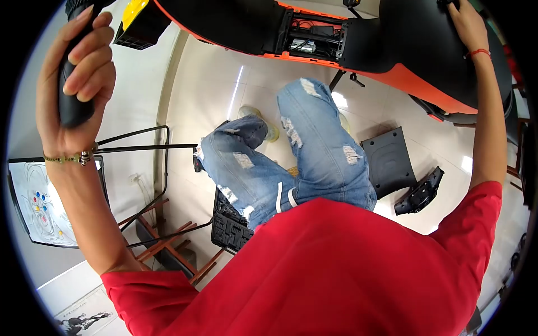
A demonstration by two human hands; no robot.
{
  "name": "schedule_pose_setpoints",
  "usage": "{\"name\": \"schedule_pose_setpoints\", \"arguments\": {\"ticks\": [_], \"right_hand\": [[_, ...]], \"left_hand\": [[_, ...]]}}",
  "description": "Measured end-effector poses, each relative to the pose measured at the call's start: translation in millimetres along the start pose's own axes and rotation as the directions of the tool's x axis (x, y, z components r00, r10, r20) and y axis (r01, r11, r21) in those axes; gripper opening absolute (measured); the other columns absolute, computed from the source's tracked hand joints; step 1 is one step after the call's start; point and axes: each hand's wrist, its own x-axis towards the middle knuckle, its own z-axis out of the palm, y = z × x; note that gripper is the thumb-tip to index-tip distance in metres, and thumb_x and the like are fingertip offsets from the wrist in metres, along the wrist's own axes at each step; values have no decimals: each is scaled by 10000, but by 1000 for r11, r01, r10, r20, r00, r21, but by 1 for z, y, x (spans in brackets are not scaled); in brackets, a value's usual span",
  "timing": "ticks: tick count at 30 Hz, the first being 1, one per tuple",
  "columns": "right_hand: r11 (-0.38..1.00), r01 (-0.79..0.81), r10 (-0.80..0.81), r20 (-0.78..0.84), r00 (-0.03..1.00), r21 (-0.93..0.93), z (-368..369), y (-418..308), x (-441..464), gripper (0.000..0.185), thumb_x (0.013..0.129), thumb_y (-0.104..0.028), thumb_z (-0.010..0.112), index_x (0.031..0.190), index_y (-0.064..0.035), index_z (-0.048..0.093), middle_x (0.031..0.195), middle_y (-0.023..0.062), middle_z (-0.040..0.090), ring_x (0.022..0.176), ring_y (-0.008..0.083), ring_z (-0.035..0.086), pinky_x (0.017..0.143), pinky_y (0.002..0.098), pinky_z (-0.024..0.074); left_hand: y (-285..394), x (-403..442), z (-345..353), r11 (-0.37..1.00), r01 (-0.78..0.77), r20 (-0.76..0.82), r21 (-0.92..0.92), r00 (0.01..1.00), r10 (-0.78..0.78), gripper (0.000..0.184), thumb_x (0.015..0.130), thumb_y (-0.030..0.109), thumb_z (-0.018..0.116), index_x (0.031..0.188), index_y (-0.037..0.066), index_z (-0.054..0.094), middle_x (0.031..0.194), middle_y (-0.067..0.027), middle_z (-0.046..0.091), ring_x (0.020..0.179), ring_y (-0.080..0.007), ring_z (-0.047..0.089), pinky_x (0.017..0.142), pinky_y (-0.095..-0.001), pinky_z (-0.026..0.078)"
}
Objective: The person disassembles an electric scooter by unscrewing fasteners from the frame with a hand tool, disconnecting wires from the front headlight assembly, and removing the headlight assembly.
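Orange-trimmed black scooter (367,45), by the look of it, runs across the top of the head view, nearside kickstand (336,80) down. That's the task's thing; it sits just beyond the wearer's knees.

Left hand (92,67): fingers wrapped around a black grip (76,112), rounded end toward the wearer. Reads as a handlebar grip, but its far end runs into the frame edge, so mounting isn't confirmed.

Right hand (468,23): arm stretched to the far end of the body, over the black rear section. Fingertips clip the frame edge near a small dark fitting; can't tell if they grip or just rest. Hands this far apart probably give a stable two-point hold.

Mid-body bay (316,33) is uncovered: wiring and a silver unit (302,46) inside, reachable from above.

Floor, wearer's right: square black panel (386,161) with a moulded black part (421,193) just beside it, probably parked clear of the feet. Black tool case (227,227) lies open by the left thigh, likely for easy reach.
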Motion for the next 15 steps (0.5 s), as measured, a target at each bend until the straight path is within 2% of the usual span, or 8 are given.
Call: {"name": "schedule_pose_setpoints", "arguments": {"ticks": [2, 4, 5, 6, 8, 10, 12, 15], "right_hand": [[1000, -26, 26, 30, 999, -9, 8, 13, -4, 346, 851, -356, 559, 919, -17, 578, 853, 256, 655, 787, 448, 625, 736, 520, 481], [985, 165, -164, 28, 986, -42, 32, 41, -12, 525, 873, -449, 555, 1207, -45, 583, 1119, 257, 617, 1045, 411, 603, 940, 533, 457], [968, -208, 196, 96, 976, 137, -44, -54, -7, 203, 851, -232, 599, 921, -43, 574, 870, 200, 633, 877, 380, 593, 760, 438, 458], [967, -210, 198, 95, 976, 142, -49, -58, -10, 203, 851, -232, 599, 921, -43, 574, 870, 200, 633, 877, 380, 593, 760, 438, 458], [990, -77, 75, 23, 997, 117, -50, -65, -8, 178, 850, -198, 584, 930, -39, 573, 890, 207, 629, 870, 395, 578, 753, 428, 461], [986, -110, 108, 20, 994, 123, -28, -46, 4, 172, 860, -202, 572, 930, -44, 575, 877, 198, 629, 877, 383, 587, 757, 426, 461], [980, -146, 146, 13, 989, 135, -4, -13, 11, 168, 870, -206, 560, 929, -50, 577, 864, 190, 629, 884, 371, 595, 761, 423, 462], [993, -119, 115, 218, 969, 4, 26, 39, 17, 355, 949, -397, 451, 1258, -242, 534, 1180, 93, 636, 1099, 297, 601, 888, 353, 470]], "left_hand": [[0, -3, 5, 1000, 4, 2, -30, 1000, -4, 195, 993, 93, 440, 1086, -76, 407, 617, -1, 399, 371, -34, 362, 326, -165, 333], [-1, -4, 6, 1000, -6, 33, -25, 999, 7, 179, 984, 78, 446, 1071, -73, 404, 632, -3, 401, 393, -38, 378, 350, -169, 345], [-4, -4, 12, 998, -3, 64, -67, 998, 7, 155, 978, 69, 450, 1046, -63, 408, 640, -3, 402, 406, -43, 388, 365, -175, 352], [-10, -3, 21, 990, 1, 92, -140, 996, 12, 132, 973, 61, 455, 1022, -53, 411, 648, -3, 403, 419, -47, 397, 379, -180, 359], [-27, 4, 48, 943, 3, 112, -331, 993, 36, 90, 957, 50, 471, 937, -18, 415, 653, -1, 407, 455, -60, 415, 424, -193, 376], [-44, 14, 79, 839, -2, 104, -544, 992, 70, 145, 938, 45, 494, 816, 31, 417, 648, 2, 413, 499, -76, 431, 485, -209, 397], [-59, 33, 106, 710, 21, 135, -704, 985, 104, 145, 934, 57, 499, 815, 35, 420, 652, 1, 418, 507, -80, 437, 493, -211, 402], [-79, 69, 144, 585, 102, 260, -805, 946, 192, 146, 929, 74, 506, 813, 40, 424, 656, -1, 425, 519, -84, 445, 506, -215, 409]]}}
